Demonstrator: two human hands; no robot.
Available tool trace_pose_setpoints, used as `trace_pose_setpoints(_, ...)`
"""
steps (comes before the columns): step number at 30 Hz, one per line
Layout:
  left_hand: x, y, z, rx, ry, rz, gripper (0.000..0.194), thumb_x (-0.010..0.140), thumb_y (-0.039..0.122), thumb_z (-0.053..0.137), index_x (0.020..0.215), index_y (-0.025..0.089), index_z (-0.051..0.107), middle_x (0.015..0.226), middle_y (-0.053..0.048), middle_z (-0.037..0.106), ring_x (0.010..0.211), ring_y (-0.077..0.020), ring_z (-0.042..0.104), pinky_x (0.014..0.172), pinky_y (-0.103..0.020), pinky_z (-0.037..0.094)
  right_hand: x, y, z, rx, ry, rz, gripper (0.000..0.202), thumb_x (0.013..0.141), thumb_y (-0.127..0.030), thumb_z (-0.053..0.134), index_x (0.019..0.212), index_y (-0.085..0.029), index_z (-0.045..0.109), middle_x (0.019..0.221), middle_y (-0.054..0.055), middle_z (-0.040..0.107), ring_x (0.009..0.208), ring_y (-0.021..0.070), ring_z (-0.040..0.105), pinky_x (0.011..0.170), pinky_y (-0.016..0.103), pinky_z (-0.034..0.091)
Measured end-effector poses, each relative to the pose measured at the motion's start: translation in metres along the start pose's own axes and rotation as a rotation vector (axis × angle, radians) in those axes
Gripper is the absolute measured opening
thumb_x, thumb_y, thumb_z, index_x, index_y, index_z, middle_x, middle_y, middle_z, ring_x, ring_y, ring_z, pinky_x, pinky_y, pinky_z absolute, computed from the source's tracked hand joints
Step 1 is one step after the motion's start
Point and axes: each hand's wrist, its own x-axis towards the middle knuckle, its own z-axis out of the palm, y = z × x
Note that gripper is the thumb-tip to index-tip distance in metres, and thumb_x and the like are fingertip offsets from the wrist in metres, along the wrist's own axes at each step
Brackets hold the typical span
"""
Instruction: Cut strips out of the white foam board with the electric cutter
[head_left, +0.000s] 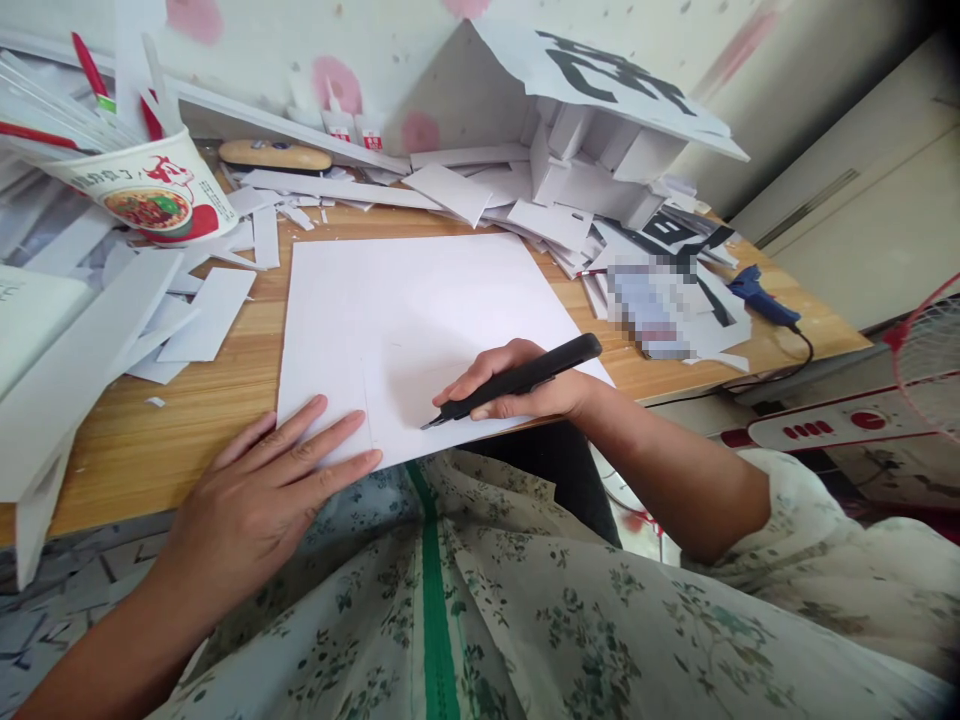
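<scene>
A large white sheet of foam board (420, 310) lies flat on the wooden desk (210, 410), its near edge overhanging toward my lap. My left hand (270, 480) presses flat on the sheet's near left corner, fingers spread. My right hand (517, 385) grips a black utility knife (517, 380), its blade tip touching the sheet near the front edge. A faint straight line runs up the sheet just right of my left fingertips.
White board offcuts (195, 320) litter the desk's left and back. A paper noodle cup (154, 190) holding strips and pens stands back left. A white model house (592, 130) sits back right, a blue glue gun (761, 300) beside it. A red fan (930, 350) stands at right.
</scene>
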Motion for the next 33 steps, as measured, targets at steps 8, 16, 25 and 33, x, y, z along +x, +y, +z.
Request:
trace_pose_setpoints(8, 0.001, 0.003, -0.001, -0.11, 0.017, -0.051, 0.045, 0.094, 0.021, 0.044, 0.133, 0.043, 0.049, 0.142, 0.007, 0.049, 0.137, -0.0258, 0.038, 0.11, -0.046, 0.028, -0.006, -0.001, -0.009, 0.023, -0.005, 0.025, 0.026, 0.078, -0.018, 0.074, 0.104, -0.012, 0.071, 0.111, 0.012, 0.072, 0.106, 0.0198, 0.068, 0.096, 0.034, 0.052)
trace_pose_setpoints(16, 0.003, 0.009, -0.003, -0.235, 0.025, -0.174, 0.042, 0.092, 0.022, 0.042, 0.123, 0.046, 0.059, 0.137, 0.01, 0.054, 0.136, -0.0251, 0.039, 0.114, -0.046, 0.023, -0.023, -0.001, -0.021, 0.045, 0.048, 0.029, 0.026, 0.076, -0.017, 0.076, 0.102, -0.013, 0.072, 0.11, 0.013, 0.073, 0.105, 0.022, 0.068, 0.097, 0.037, 0.052)
trace_pose_setpoints(25, 0.005, 0.01, -0.002, -0.285, 0.049, -0.214, 0.041, 0.09, 0.024, 0.043, 0.119, 0.048, 0.062, 0.131, 0.011, 0.058, 0.136, -0.0212, 0.04, 0.115, -0.039, 0.021, -0.04, -0.002, -0.032, 0.024, 0.094, 0.029, 0.027, 0.075, -0.016, 0.077, 0.101, -0.014, 0.073, 0.108, 0.013, 0.073, 0.104, 0.0229, 0.069, 0.095, 0.037, 0.053)
trace_pose_setpoints(33, -0.002, 0.002, 0.007, -0.214, 0.075, -0.13, 0.048, 0.089, 0.027, 0.039, 0.128, 0.049, 0.053, 0.137, 0.01, 0.054, 0.138, -0.0235, 0.037, 0.113, -0.043, 0.021, -0.054, -0.002, -0.043, -0.018, 0.12, 0.021, 0.027, 0.076, -0.016, 0.076, 0.103, -0.015, 0.073, 0.11, 0.012, 0.073, 0.104, 0.0231, 0.069, 0.095, 0.038, 0.053)
